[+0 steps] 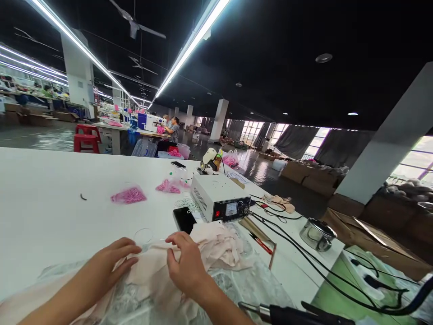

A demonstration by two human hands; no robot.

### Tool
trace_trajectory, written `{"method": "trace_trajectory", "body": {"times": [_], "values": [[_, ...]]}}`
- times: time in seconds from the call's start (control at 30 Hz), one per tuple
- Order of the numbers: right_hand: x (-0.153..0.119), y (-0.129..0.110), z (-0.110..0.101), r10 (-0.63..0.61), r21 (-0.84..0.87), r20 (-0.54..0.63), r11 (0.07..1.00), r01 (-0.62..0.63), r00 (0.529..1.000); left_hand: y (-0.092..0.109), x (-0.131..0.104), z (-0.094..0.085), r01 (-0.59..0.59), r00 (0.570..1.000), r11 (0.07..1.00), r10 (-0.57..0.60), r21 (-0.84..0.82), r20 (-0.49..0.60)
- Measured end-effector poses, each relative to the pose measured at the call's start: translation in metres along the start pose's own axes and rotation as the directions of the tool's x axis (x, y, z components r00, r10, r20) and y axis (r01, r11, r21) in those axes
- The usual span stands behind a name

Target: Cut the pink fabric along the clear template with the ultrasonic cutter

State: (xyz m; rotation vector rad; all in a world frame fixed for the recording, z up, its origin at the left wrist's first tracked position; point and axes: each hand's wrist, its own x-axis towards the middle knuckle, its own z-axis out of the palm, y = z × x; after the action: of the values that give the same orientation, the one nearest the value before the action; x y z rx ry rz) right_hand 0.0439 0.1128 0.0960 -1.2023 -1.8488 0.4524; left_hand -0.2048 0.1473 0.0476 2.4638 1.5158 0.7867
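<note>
My left hand (115, 262) lies at the edge of pale pink fabric (149, 266), its bent fingers touching the cloth and its thumb apart from them. On the same cloth rests my right hand (187, 266), index finger and thumb spread with a gap between. The fabric runs across a translucent plastic sheet (237, 289), and a crumpled heap of it (219, 246) sits just right of my right hand. A thin ring of clear thread (144, 234) stands near my left fingertips. Low on the right, a black-handled tool with a metal tip (264, 311) lies close to my right forearm.
Beyond my hands are a phone (184, 220) and a white control box (219, 194) with black cables (291, 241). Bags of pink pieces (130, 195) lie on the white table (50, 198). A metal cup (318, 234) stands right. Another person (174, 131) works at a distant machine.
</note>
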Motion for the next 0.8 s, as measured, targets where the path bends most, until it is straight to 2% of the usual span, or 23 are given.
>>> {"method": "trace_trajectory", "body": {"times": [0.07,0.1,0.17,0.23,0.3,0.47,0.57,0.63,0.73,0.8], "values": [[-0.014,0.018,-0.023,0.010,-0.025,-0.077,1.000,-0.012,0.997,0.046,0.035,0.015,-0.052,0.993,0.997,0.058,-0.056,0.107],[-0.021,0.026,-0.033,0.011,-0.038,-0.108,0.999,-0.015,0.994,0.062,0.049,0.023,-0.060,0.986,0.995,0.071,-0.076,0.153],[-0.033,0.040,-0.051,0.003,-0.061,-0.150,0.998,-0.012,0.989,0.084,0.069,0.034,-0.039,0.971,0.994,0.060,-0.098,0.230],[-0.043,0.050,-0.064,-0.008,-0.077,-0.176,0.997,-0.005,0.984,0.096,0.080,0.039,0.004,0.961,0.995,0.025,-0.104,0.275],[-0.050,0.056,-0.072,-0.015,-0.090,-0.194,0.996,-0.003,0.981,0.104,0.085,0.035,0.035,0.955,0.994,-0.002,-0.103,0.297],[-0.051,0.060,-0.077,-0.036,-0.128,-0.207,0.992,0.009,0.978,0.124,0.092,0.007,0.040,0.952,0.993,-0.004,-0.114,0.305],[-0.049,0.054,-0.075,-0.078,-0.151,-0.160,0.987,0.054,0.984,0.140,0.084,-0.001,0.024,0.947,0.990,0.022,-0.139,0.322],[-0.053,0.051,-0.076,-0.099,-0.159,-0.107,0.984,0.081,0.989,0.149,0.066,0.000,0.014,0.936,0.986,0.044,-0.163,0.348],[-0.072,0.049,-0.081,-0.084,-0.170,-0.022,0.982,0.079,0.996,0.154,0.022,0.009,0.016,0.908,0.981,0.067,-0.194,0.414],[-0.091,0.051,-0.086,-0.062,-0.172,0.039,0.983,0.067,0.997,0.148,-0.014,0.015,0.024,0.893,0.981,0.066,-0.193,0.444]]}}
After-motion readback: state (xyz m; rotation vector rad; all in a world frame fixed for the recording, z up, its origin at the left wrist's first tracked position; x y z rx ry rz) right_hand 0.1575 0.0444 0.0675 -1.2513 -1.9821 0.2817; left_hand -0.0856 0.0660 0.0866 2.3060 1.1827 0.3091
